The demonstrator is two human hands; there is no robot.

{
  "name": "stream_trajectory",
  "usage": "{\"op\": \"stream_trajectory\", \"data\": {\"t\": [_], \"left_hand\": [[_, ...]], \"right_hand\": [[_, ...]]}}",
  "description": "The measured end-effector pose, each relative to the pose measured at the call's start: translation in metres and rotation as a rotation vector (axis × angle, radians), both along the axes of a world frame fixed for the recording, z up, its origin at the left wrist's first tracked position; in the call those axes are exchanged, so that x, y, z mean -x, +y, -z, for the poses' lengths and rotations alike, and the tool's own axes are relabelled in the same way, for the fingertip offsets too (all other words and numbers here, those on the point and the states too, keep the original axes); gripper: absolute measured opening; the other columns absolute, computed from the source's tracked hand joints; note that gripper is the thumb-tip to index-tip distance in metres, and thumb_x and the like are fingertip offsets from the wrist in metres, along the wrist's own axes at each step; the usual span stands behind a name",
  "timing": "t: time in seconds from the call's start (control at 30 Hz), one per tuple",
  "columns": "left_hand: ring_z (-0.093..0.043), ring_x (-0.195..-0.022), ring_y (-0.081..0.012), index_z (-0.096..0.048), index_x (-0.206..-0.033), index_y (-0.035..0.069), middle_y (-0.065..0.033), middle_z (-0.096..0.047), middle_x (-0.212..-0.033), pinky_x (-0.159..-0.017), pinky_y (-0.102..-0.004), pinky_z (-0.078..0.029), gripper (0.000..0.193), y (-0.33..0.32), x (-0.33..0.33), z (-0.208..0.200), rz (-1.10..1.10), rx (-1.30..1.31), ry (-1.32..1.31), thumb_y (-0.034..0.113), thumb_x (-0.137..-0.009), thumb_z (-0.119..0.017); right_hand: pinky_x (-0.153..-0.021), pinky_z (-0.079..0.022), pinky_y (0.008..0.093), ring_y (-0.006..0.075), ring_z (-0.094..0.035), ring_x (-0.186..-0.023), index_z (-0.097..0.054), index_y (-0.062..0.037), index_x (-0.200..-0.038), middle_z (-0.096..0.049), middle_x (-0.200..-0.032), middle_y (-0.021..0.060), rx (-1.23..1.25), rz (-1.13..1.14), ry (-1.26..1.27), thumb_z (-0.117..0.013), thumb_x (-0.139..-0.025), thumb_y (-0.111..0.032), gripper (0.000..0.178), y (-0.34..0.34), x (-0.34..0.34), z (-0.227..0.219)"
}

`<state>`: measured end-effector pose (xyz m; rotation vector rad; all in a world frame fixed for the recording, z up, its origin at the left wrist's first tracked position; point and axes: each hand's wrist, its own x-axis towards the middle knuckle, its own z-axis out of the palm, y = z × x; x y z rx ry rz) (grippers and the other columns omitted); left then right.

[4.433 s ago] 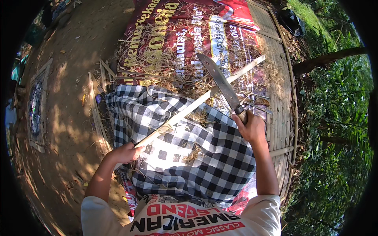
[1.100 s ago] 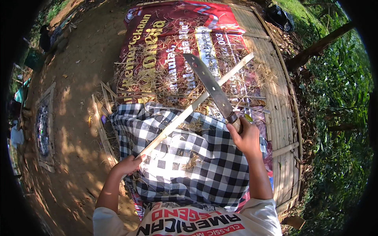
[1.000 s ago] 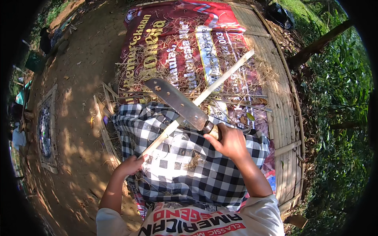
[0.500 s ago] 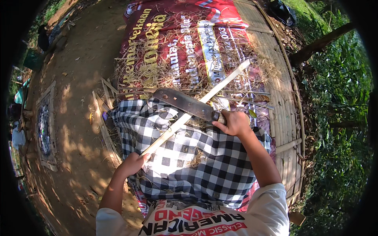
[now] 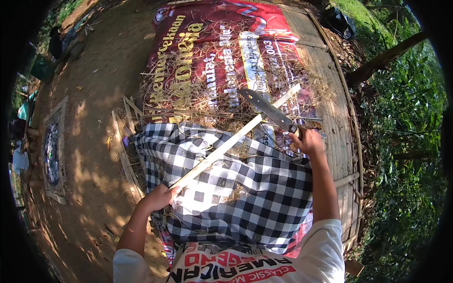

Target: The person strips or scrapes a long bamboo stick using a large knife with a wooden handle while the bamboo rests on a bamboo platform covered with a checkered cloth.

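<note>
My left hand (image 5: 159,197) is closed round the near end of a pale split-bamboo strip (image 5: 219,152), which slants up and away to the right. In my right hand (image 5: 309,141) is the handle of a machete (image 5: 269,110). Its broad dark blade crosses the strip near the far end, pointing up and left; whether the edge touches the strip I cannot tell. A black-and-white checked cloth (image 5: 264,188) covers my lap below both hands. Thin curled shavings (image 5: 179,89) lie scattered beyond it.
A red printed banner (image 5: 226,12) is spread over a bamboo-slat platform (image 5: 337,118). More bamboo strips (image 5: 125,158) rest at its left edge. Bare earth (image 5: 89,141) with a framed pit of pale debris (image 5: 53,144) lies left. Green plants (image 5: 401,127) and a dark pole (image 5: 387,56) stand right.
My right hand has moved the machete away and to the right along the strip, from its middle to near its far end. My left hand keeps its hold almost in place.
</note>
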<state>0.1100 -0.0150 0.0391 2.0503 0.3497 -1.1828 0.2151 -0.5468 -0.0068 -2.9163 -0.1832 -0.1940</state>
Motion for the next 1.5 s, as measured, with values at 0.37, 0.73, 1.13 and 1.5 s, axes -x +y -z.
{"op": "stream_trajectory", "data": {"t": [0.37, 0.73, 1.13, 1.5], "left_hand": [[-0.046, -0.046, -0.0115, -0.060, -0.067, 0.002, -0.0014, -0.052, -0.054, -0.048, -0.0301, -0.038, 0.051, 0.000, 0.009, 0.012, -0.040, 0.013, -0.042, 0.043, -0.097, -0.053], [-0.053, -0.050, -0.0172, -0.062, -0.066, -0.003, -0.0096, -0.056, -0.053, -0.054, -0.0353, -0.043, 0.054, 0.004, 0.011, 0.011, 0.117, -0.045, -0.218, 0.040, -0.097, -0.052], [-0.050, -0.049, -0.0145, -0.059, -0.061, -0.001, -0.0059, -0.054, -0.051, -0.051, -0.0315, -0.041, 0.053, 0.005, 0.010, 0.007, 0.060, -0.009, -0.110, 0.037, -0.097, -0.052], [-0.053, -0.052, -0.0190, -0.060, -0.065, -0.002, -0.0102, -0.058, -0.056, -0.056, -0.0371, -0.043, 0.052, 0.017, 0.017, 0.034, 0.050, -0.006, -0.193, 0.039, -0.096, -0.054]], "right_hand": [[-0.061, -0.053, 0.0460, 0.0376, -0.066, -0.064, -0.065, -0.0015, -0.092, -0.065, -0.065, 0.0199, -0.105, 0.077, 0.082, -0.061, -0.084, -0.060, 0.059, 0.055, 0.006, -0.044], [-0.058, -0.053, 0.0456, 0.0357, -0.066, -0.062, -0.065, -0.0031, -0.076, -0.063, -0.062, 0.0172, 0.041, 0.171, -0.053, -0.062, -0.082, -0.063, 0.060, -0.025, -0.005, -0.018], [-0.060, -0.052, 0.0462, 0.0369, -0.064, -0.056, -0.064, -0.0017, -0.094, -0.062, -0.059, 0.0180, 0.134, -0.091, 0.164, -0.059, -0.081, -0.067, 0.067, 0.032, 0.009, -0.044], [-0.049, -0.048, 0.0370, 0.0229, -0.060, -0.051, -0.062, 0.0052, -0.084, -0.060, -0.061, 0.0113, -0.471, 1.071, 0.107, -0.073, -0.079, -0.044, 0.050, -0.172, 0.075, 0.008]]}}
